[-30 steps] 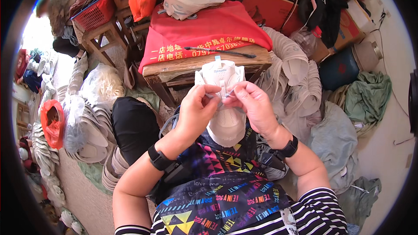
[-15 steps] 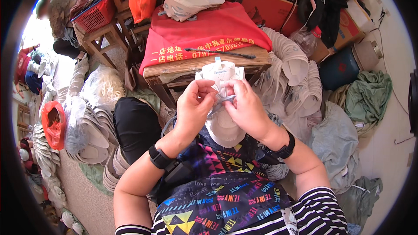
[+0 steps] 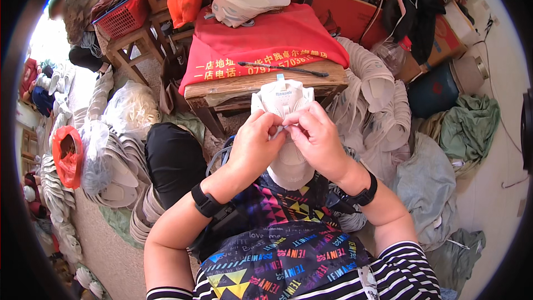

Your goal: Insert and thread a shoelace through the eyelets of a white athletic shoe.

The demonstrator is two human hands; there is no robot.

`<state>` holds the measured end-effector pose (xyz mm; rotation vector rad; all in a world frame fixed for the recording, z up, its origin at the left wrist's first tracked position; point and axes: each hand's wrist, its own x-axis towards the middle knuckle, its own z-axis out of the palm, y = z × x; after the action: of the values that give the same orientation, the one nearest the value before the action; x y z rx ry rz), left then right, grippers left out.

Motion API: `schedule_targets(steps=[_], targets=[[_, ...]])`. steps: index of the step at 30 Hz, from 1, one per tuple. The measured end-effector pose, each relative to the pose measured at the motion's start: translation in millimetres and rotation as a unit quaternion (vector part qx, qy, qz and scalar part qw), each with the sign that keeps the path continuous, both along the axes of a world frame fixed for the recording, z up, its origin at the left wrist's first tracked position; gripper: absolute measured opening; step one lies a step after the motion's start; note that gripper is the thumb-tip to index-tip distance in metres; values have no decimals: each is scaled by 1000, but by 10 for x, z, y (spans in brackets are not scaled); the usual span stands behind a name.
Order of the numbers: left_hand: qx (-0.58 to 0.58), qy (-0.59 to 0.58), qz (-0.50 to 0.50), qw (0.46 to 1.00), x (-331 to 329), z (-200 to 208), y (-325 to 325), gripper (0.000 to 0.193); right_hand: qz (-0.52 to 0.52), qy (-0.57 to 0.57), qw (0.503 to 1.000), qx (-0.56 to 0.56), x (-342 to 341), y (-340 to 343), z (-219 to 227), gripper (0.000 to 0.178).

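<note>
Closer together than before, my left hand (image 3: 255,140) and right hand (image 3: 317,138) pinch the lace (image 3: 281,129) almost tip to tip, perhaps to steady it; the upper (image 3: 291,168) sits just beneath my grip.

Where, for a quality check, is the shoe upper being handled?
Head view: slightly right of centre, the shoe upper is under left hand and right hand, by the table.

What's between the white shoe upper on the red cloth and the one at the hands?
The head view shows red cloth, a thin dark rod, then the wooden table's near edge, before the held upper.
</note>
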<state>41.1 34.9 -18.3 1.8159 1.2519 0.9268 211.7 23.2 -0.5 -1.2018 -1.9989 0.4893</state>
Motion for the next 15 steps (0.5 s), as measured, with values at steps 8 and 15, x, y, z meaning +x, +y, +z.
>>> schedule_targets(steps=[8, 15], targets=[[34, -76, 6, 997, 40, -71, -7, 14, -25, 244, 950, -194, -12, 7, -104, 13], [54, -76, -3, 996, 36, -30, -2, 18, -16, 271, 937, -219, -33, 23, -32, 10]])
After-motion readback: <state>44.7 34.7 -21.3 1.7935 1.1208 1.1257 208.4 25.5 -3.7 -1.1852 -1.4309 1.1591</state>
